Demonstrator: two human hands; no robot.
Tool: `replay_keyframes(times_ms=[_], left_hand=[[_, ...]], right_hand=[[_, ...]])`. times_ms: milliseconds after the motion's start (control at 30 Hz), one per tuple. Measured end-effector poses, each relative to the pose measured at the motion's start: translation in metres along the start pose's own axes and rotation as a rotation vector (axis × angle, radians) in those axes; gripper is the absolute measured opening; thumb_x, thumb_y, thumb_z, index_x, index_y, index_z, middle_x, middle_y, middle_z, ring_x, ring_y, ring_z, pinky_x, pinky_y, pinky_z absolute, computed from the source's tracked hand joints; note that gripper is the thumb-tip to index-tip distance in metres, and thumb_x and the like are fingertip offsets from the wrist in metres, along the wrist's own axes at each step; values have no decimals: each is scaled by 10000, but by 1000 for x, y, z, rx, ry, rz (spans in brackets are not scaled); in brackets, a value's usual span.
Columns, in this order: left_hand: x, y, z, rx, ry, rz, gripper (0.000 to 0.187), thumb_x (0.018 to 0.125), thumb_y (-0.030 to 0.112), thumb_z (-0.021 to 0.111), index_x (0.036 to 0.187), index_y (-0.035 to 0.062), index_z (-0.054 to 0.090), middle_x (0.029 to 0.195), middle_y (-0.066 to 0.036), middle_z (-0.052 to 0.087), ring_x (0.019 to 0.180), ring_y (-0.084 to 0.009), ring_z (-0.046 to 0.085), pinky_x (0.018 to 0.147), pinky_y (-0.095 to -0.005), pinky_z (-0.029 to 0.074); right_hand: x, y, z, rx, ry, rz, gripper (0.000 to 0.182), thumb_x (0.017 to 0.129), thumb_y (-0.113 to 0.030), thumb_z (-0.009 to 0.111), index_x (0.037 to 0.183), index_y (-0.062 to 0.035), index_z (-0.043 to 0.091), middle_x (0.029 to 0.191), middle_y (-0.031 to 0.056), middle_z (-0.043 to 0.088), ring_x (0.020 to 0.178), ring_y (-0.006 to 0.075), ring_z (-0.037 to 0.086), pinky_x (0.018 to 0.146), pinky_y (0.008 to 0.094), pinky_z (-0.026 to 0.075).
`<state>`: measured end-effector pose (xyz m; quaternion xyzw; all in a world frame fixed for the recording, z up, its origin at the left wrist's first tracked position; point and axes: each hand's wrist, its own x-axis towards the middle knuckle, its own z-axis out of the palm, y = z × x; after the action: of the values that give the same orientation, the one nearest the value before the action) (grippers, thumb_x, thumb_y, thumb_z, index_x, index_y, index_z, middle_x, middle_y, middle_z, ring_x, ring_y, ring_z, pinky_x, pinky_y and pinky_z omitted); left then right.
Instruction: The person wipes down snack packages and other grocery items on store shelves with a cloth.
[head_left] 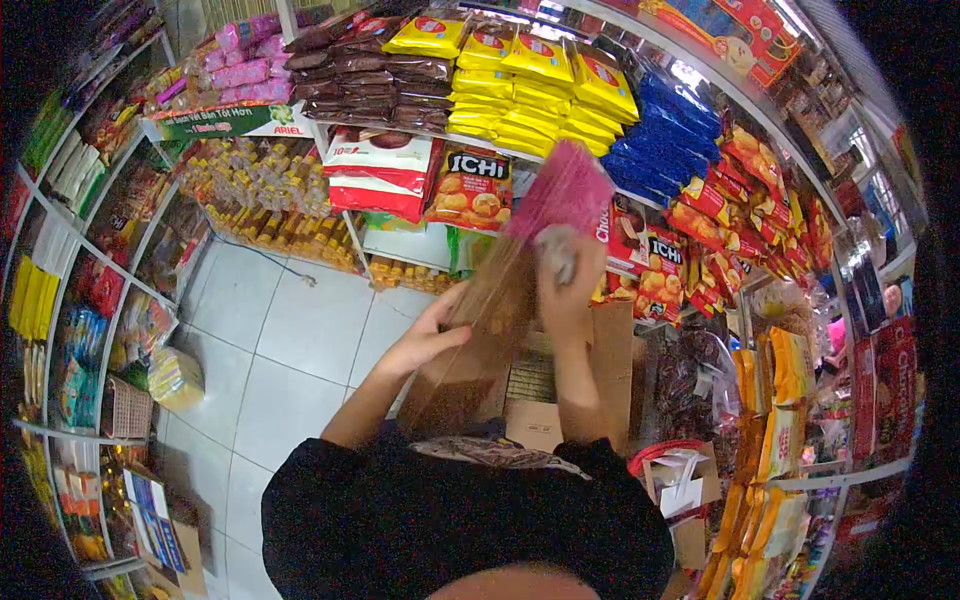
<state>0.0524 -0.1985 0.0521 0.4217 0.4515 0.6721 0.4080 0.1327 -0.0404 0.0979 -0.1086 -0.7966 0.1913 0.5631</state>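
Note:
A long brown cardboard piece [470,350], blurred by motion, slants up in front of my body. My left hand [435,335] grips its left side, with the thumb over the near face. Against its upper right side is my right hand [575,270], closed around a crumpled greyish-white item [560,252] too blurred to identify. Just above the right hand is a pink cloth-like thing [570,185], also blurred, at the top of the cardboard. An open cardboard box [605,370] stands behind and below my right forearm.
Ahead, a curved shelf holds brown packs [370,80], yellow packs [510,85], blue packs [660,130] and red ICHI bags [475,185]. Shelves also line the left side. Orange-yellow packs [780,440] and a red-rimmed basket [665,450] are at right. White floor tiles [290,350] show at left.

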Motion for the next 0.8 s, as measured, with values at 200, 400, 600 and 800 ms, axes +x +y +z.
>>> replay_keyframes(times_ms=[200,400,600,800], left_hand=[[3,-11,-17,-255,26,99,622,696,163,514,1178,-36,175,1187,-111,283,1100,-173,257,906,-272,176],[-3,-14,-11,-31,0,95,646,663,138,563,1170,-39,204,1191,-113,280,1102,-168,243,908,-275,167],[-6,-14,-6,51,104,51,626,661,82,566,1169,-32,218,1177,-109,298,1092,-163,256,903,-274,179],[-5,-2,-15,133,293,124,592,669,72,561,1158,-33,242,1139,-90,345,1022,-154,339,867,-271,248]], right_hand=[[-98,-17,8,72,-456,-460,111,601,-192,537,658,-101,505,739,91,480,693,242,431,613,385,317],[18,20,2,18,71,-174,147,643,-124,519,740,-41,447,747,96,437,693,232,417,641,324,335],[2,27,24,132,191,89,245,646,-110,517,846,-7,421,809,124,406,794,251,382,732,331,297],[-102,-33,34,538,-260,549,460,605,-60,543,1012,-17,334,967,121,375,915,256,370,820,327,274]])
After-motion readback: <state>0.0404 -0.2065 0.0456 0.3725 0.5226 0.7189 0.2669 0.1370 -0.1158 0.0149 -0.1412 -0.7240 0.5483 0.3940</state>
